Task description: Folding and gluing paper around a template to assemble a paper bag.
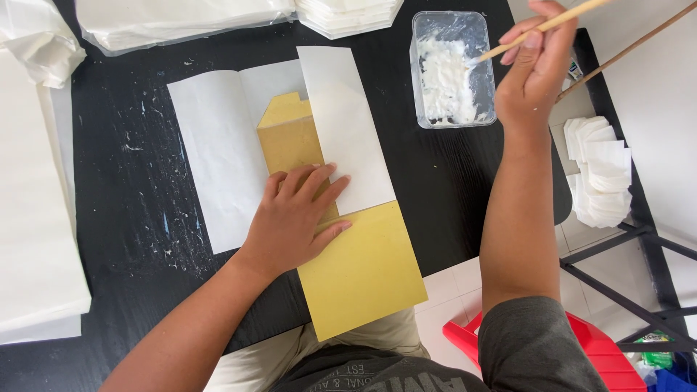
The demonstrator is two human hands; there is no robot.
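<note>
Head view shows the left hand (294,218) lying flat on thin, bendy white paper (218,145) folded over a stiff yellow card (363,268) on the black desk (131,218); the right hand (537,69) pinches a light stick (541,27) over the paste tub (451,69).

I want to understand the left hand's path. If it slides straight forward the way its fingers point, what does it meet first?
The left hand points up-right across the white paper flap it presses. Beyond the flap's edge comes bare black table, then probably the clear plastic container of white paste.
</note>
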